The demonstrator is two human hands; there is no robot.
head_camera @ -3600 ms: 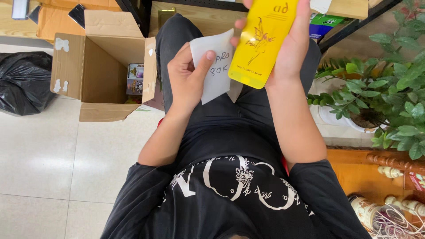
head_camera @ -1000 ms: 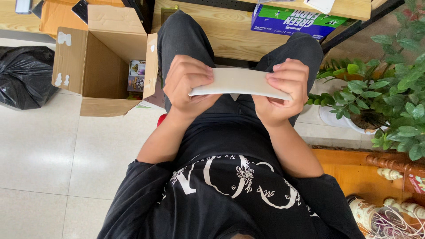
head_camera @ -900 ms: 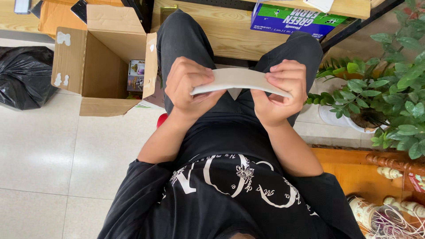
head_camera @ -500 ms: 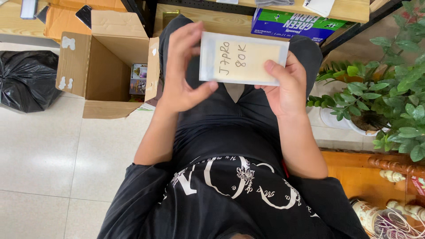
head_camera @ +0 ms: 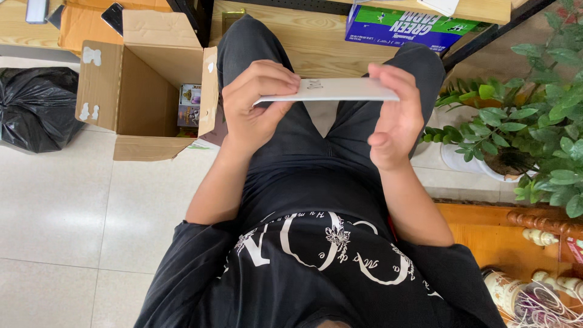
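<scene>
A flat white packet (head_camera: 331,90) with handwriting on its top is held level above my lap, nearly edge-on to the camera. My left hand (head_camera: 258,103) pinches its left end between thumb and fingers. My right hand (head_camera: 395,115) grips its right end with fingers curled around the edge. I am seated in dark trousers and a black printed shirt.
An open cardboard box (head_camera: 143,91) with small packages inside stands on the tiled floor at left, beside a black plastic bag (head_camera: 36,106). Green potted plants (head_camera: 522,127) are at right. A blue-and-green carton (head_camera: 407,24) sits on a wooden shelf ahead.
The packet was tilted up with its written face toward me half a second ago; it now lies flat and lower over my knees. Earlier my right hand held a yellow bottle.
</scene>
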